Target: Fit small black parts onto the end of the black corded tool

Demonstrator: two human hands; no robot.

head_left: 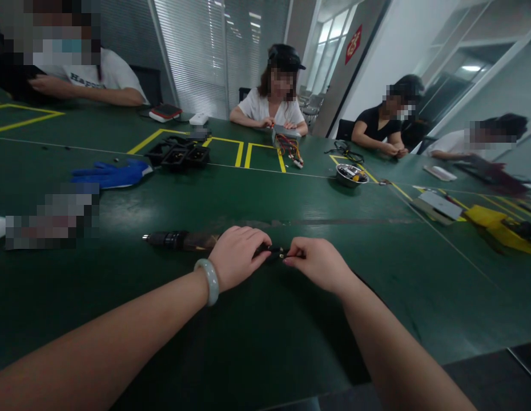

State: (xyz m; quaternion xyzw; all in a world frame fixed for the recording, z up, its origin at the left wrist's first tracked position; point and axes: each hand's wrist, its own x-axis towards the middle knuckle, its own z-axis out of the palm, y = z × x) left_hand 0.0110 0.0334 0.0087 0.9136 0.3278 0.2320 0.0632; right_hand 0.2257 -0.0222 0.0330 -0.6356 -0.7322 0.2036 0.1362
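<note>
A dark, rod-shaped tool [175, 240] with a ribbed black collar and a bright metal tip lies on the green table, tip to the left. My left hand [237, 257], a pale bangle [209, 282] on its wrist, is closed over the tool's right end and pinches a thin black cable [274, 249] there. Facing it, my right hand [314, 264] pinches the cable's other side between thumb and fingers. A small shiny metal end shows by the right fingertips. Where the tool and cable meet is hidden under my left hand.
A blue glove [109, 174] and black plastic parts [177, 153] lie beyond at left. Further off are a metal bowl [352, 176] of small parts, a grey box with coloured wires [286, 137] and a yellow item [501, 228]. Several people sit across the table [248, 197].
</note>
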